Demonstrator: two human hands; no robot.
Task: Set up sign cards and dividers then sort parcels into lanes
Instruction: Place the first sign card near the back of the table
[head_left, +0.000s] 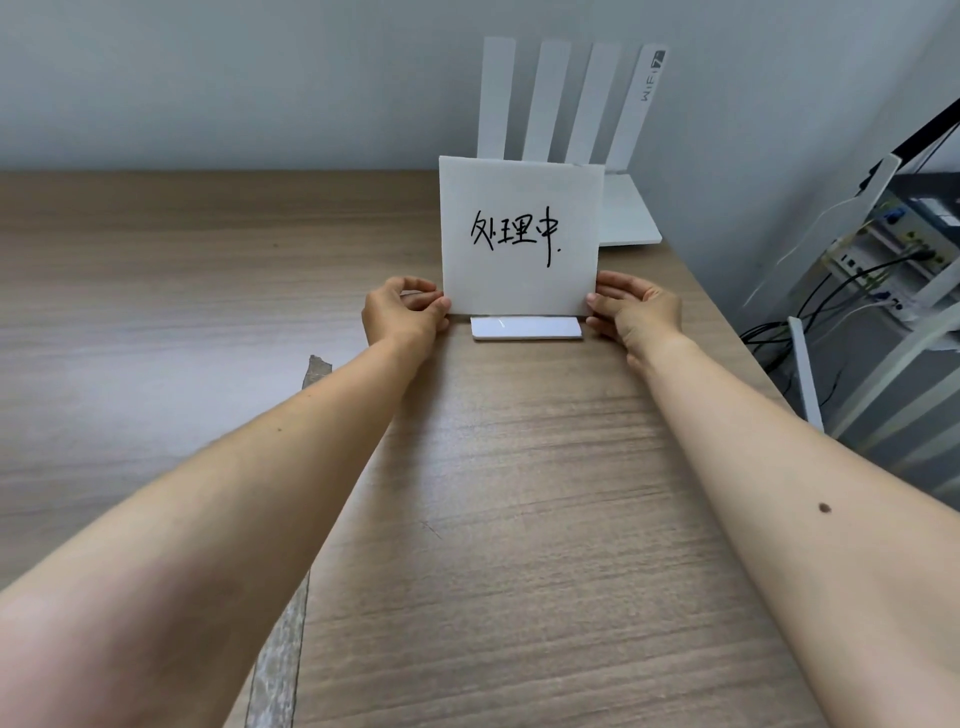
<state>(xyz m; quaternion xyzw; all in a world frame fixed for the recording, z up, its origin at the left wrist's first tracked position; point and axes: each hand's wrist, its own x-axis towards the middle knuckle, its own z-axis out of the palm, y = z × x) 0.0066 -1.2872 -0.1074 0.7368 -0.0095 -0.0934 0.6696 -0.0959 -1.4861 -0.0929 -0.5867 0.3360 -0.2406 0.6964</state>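
A white sign card (521, 208) with black handwritten characters stands upright near the back of the wooden table (493, 493), above a small white stand base (525, 328). My left hand (402, 314) pinches the card's lower left corner with thumb and fingers. At the lower right corner my right hand (636, 312) pinches the card in the same way. The card's bottom edge sits at the back of the base.
A white router (618, 135) with several upright antennas stands behind the card against the wall. A strip of clear tape (291, 597) runs along the table under my left forearm. Right of the table's edge are shelves with cables and equipment (883, 249).
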